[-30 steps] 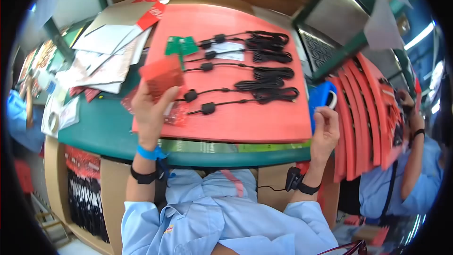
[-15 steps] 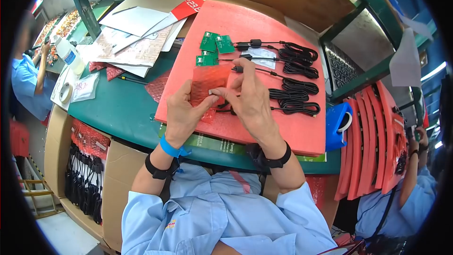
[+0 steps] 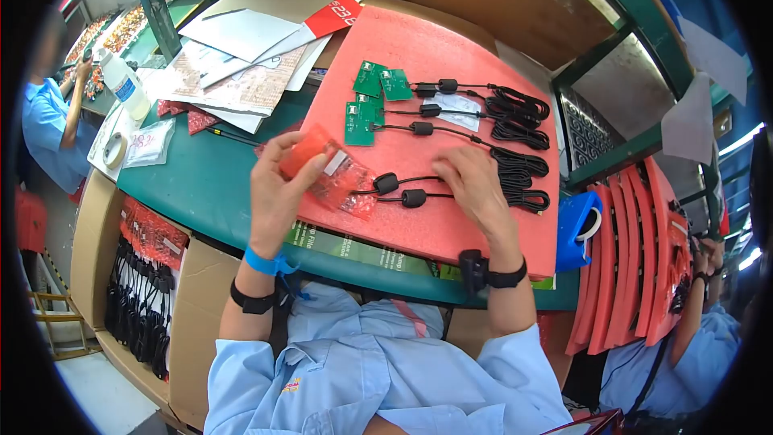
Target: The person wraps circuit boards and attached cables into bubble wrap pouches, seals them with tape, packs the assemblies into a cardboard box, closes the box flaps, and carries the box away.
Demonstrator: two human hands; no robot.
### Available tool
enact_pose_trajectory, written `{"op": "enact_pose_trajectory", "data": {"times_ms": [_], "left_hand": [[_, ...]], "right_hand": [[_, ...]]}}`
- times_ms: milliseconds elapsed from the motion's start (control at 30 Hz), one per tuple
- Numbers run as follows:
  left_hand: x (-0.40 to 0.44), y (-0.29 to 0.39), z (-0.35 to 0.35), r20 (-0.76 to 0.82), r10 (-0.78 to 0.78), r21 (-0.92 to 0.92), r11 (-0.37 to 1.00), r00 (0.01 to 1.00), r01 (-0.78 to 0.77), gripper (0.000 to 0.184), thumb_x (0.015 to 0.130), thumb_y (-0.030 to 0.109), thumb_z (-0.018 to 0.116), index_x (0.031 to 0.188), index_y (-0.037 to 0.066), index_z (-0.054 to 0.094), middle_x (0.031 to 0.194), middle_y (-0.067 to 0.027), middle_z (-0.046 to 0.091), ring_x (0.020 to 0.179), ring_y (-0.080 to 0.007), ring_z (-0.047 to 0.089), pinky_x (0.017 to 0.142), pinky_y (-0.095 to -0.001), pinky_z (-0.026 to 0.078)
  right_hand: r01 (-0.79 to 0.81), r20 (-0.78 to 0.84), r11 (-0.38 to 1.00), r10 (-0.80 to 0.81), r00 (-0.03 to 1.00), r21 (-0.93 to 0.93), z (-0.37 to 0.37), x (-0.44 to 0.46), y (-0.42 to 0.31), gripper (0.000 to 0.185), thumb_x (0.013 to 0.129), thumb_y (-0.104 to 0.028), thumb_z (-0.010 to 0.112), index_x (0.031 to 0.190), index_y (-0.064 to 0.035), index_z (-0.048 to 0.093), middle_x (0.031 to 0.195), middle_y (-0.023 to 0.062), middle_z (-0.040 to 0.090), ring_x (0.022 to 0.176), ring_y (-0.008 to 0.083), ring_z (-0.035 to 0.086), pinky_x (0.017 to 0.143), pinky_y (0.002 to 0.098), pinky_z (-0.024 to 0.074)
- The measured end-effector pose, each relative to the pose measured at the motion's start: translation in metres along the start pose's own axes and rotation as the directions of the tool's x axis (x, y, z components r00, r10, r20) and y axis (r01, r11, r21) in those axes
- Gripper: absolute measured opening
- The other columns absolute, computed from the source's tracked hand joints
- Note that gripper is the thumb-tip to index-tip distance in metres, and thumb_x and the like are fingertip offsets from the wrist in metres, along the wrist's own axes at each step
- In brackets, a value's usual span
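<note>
- Holding a red bubble bag [image 3: 320, 142] in the left hand [image 3: 274, 181], pinched tight between thumb and fingers.
- On the bag, near the thumb, a little white label [image 3: 335, 163].
- Under the bag, the near left part of a big pink foam board [image 3: 419, 36].
- At the bag's right end, two black lumps [image 3: 386, 183] on thin black cords, side by side on the pink.
- Just right of the lumps, above the cords, the right hand [image 3: 477, 185], with bent fingers and thumb close together.
- Hard to tell whether holding or only near a cord with that right hand, or how big a gap between its fingertips.
- Farther back on the pink board, a group of green boards [image 3: 359, 123], some partly on top of others.
- To the right of those, long black cables [image 3: 519, 109] in folded bundles, and a small white packet [image 3: 452, 110] among the cords.
- Under the pink board, a green table [image 3: 213, 209].
- At the board's right edge, a blue holder [image 3: 573, 225] with a white ring [image 3: 594, 223].
- On the left wrist, a blue band [image 3: 270, 263].
- Down low on the left, a brown box [image 3: 189, 298] with more red bags [image 3: 153, 234] and black cords inside.
</note>
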State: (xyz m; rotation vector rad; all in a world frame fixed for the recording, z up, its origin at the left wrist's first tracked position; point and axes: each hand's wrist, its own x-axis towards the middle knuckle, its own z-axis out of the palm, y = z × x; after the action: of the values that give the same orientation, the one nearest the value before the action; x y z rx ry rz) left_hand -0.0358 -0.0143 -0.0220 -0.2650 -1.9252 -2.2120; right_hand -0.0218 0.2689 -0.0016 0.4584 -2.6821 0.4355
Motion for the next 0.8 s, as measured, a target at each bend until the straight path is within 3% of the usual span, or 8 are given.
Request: {"op": "enact_pose_trajectory", "data": {"times_ms": [233,367,433,467,533,567,700,800], "left_hand": [[0.028,0.001,-0.062,-0.031,-0.156,0.442,0.884,0.987,0.154,0.034,0.088,0.017,0.068,0.116,-0.001,0.06,0.093,-0.0124,0.07,0.084,-0.0178,0.067,0.075,-0.029,0.054],[0.044,-0.018,-0.074,0.035,-0.099,0.81,0.586,0.994,0.029,0.037,0.082,0.02,0.07,0.115,0.004,0.062,0.094,-0.0156,0.07,0.088,-0.0284,0.068,0.077,-0.037,0.053],[0.049,-0.024,-0.067,0.067,-0.1,0.873,0.487,0.993,-0.01,0.038,0.08,0.022,0.071,0.114,0.006,0.063,0.094,-0.0161,0.069,0.09,-0.0329,0.066,0.078,-0.0409,0.053],[0.052,-0.025,-0.064,0.079,-0.141,0.886,0.464,0.987,-0.004,0.037,0.08,0.023,0.071,0.112,0.006,0.064,0.094,-0.0163,0.069,0.09,-0.0336,0.066,0.078,-0.0423,0.052],[0.056,-0.027,-0.063,0.101,-0.226,0.91,0.416,0.969,0.002,0.033,0.08,0.023,0.071,0.108,0.007,0.064,0.094,-0.0166,0.069,0.09,-0.0352,0.066,0.077,-0.0451,0.052],[0.057,-0.031,-0.066,0.095,-0.223,0.912,0.411,0.97,0.005,0.033,0.08,0.023,0.071,0.108,0.007,0.064,0.094,-0.0166,0.069,0.09,-0.0352,0.066,0.077,-0.0451,0.052],[0.059,-0.045,-0.071,0.118,-0.223,0.932,0.361,0.968,-0.031,0.03,0.079,0.023,0.072,0.102,0.007,0.064,0.09,-0.0161,0.069,0.087,-0.0356,0.065,0.076,-0.0448,0.052],[0.062,-0.049,-0.079,0.131,-0.308,0.925,0.38,0.942,-0.004,0.023,0.079,0.022,0.069,0.093,0.005,0.063,0.084,-0.0151,0.068,0.081,-0.0343,0.065,0.07,-0.0433,0.051]], "right_hand": [[-0.172,0.424,0.981,0.194,0.885,-0.092,-0.04,-0.004,0.017,0.016,0.085,-0.018,0.066,0.096,-0.0065,0.064,0.088,0.0088,0.059,0.097,0.0271,0.056,0.084,0.0358,0.0408],[-0.185,0.36,0.982,0.162,0.919,0.028,-0.036,0.029,-0.002,0.016,0.084,-0.018,0.068,0.095,-0.007,0.065,0.088,0.0103,0.059,0.093,0.0271,0.057,0.08,0.0358,0.043],[0.039,0.03,0.963,-0.049,0.998,0.267,-0.002,0.05,-0.017,0.016,0.082,-0.017,0.068,0.094,-0.0058,0.066,0.089,0.0112,0.06,0.087,0.0275,0.058,0.077,0.0357,0.0458],[0.049,0.027,0.961,-0.058,0.998,0.271,0.013,0.056,-0.024,0.016,0.082,-0.017,0.068,0.094,-0.0058,0.066,0.089,0.0112,0.06,0.087,0.0275,0.058,0.077,0.0357,0.0458],[0.297,-0.133,0.951,-0.307,0.942,-0.085,0.038,0.065,-0.032,0.015,0.083,-0.015,0.069,0.094,-0.0054,0.067,0.091,0.0122,0.062,0.086,0.0278,0.06,0.073,0.0354,0.0486],[0.302,-0.136,0.95,-0.311,0.941,-0.081,0.045,0.067,-0.031,0.015,0.083,-0.015,0.069,0.094,-0.0054,0.067,0.091,0.0122,0.062,0.086,0.0278,0.06,0.073,0.0354,0.0486],[0.195,0.022,0.98,-0.196,0.98,0.032,0.049,0.07,-0.029,0.016,0.083,-0.012,0.072,0.096,-0.0045,0.066,0.09,0.0084,0.063,0.083,0.019,0.061,0.072,0.0297,0.0486],[-0.08,-0.078,0.83,0.147,0.986,0.552,0.03,0.064,-0.028,0.016,0.084,-0.009,0.072,0.098,-0.0035,0.065,0.088,0.003,0.062,0.078,0.0091,0.057,0.068,0.0227,0.046]]}}
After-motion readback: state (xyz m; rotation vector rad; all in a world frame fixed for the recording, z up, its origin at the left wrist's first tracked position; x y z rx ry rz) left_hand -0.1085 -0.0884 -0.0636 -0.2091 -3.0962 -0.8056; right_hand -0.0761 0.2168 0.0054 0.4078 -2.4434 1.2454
